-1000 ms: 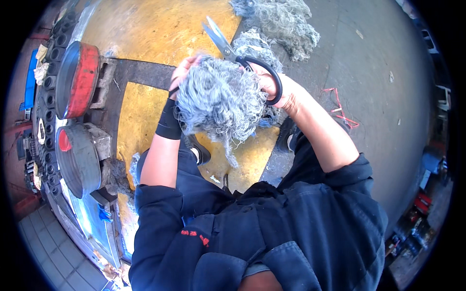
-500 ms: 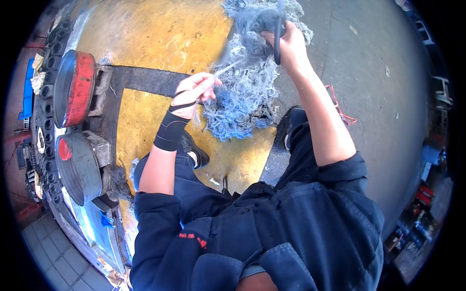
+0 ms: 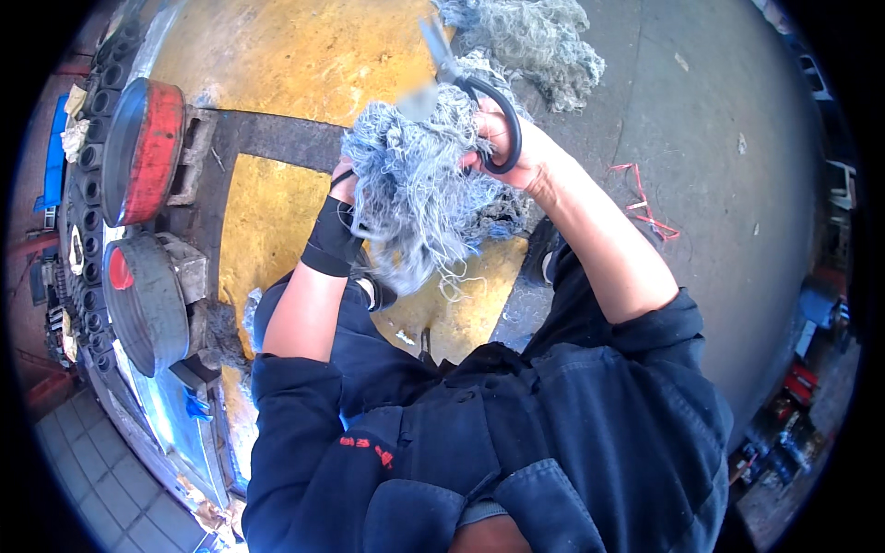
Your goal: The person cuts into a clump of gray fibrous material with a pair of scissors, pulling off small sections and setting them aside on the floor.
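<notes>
Fibre bundle (image 3: 410,170), grey-blue: left of right hand (image 3: 518,158) | fingers round scissors (image 3: 449,68), blades aimed away-left | left hand (image 3: 344,182): mostly hidden, grip unclear

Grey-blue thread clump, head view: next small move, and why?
I'd probably have the right hand ease the grey-blue thread clump gently apart, keeping the scissors pointed away from the body: that hand holds them at the clump's right side, the left hand is mostly hidden at its left, and loose strands hang below, looking tangled.
</notes>
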A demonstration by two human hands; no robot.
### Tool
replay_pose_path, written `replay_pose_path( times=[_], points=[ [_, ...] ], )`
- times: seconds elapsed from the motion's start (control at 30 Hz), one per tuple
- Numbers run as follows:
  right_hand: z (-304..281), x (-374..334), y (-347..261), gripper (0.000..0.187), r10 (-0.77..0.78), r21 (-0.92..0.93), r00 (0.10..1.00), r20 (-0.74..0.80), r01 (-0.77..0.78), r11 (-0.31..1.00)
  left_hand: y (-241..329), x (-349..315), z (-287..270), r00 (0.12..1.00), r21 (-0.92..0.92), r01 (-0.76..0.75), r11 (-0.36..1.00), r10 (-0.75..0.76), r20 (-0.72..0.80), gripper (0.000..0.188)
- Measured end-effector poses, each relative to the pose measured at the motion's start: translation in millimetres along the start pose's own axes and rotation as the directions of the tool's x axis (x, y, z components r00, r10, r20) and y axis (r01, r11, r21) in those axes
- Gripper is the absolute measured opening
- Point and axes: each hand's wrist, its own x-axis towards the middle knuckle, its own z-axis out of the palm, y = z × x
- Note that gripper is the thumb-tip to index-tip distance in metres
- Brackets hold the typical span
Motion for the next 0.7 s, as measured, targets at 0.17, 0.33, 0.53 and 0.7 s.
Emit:
replay_pose_path(
  times=[0.17, 0.33, 0.53, 0.7],
  points=[
    [4.1, 6.4, 0.0, 0.014, -0.338, -0.621, 0.939, -0.062, 0.229, 0.75, 23.0, -30.6, 62.2, 0.963, -0.254, 0.096, 0.963, -0.025, 0.269, 0.063],
    [21.3, 10.1, 28.4, 0.029, -0.665, -0.861, 0.736, 0.13, 0.416, 0.292, 4.5, -26.0, 60.3, 0.962, -0.118, -0.133, 0.984, 0.157, 0.223, 0.06],
    [36.8, -9.5, 15.2, 0.04, -0.221, -0.603, 0.958, 0.181, 0.286, 0.745, 13.7, -32.1, 26.7, 0.992, -0.144, -0.127, 0.981, 0.128, -0.005, 0.039],
    [7.2, -9.1, -10.3, 0.048, -0.474, -0.858, 0.876, -0.083, 0.179, 0.482, 78.7, -78.6, -19.5, 0.849, 0.008, -0.513, 0.858, 0.509, -0.137, 0.021]
  ],
)
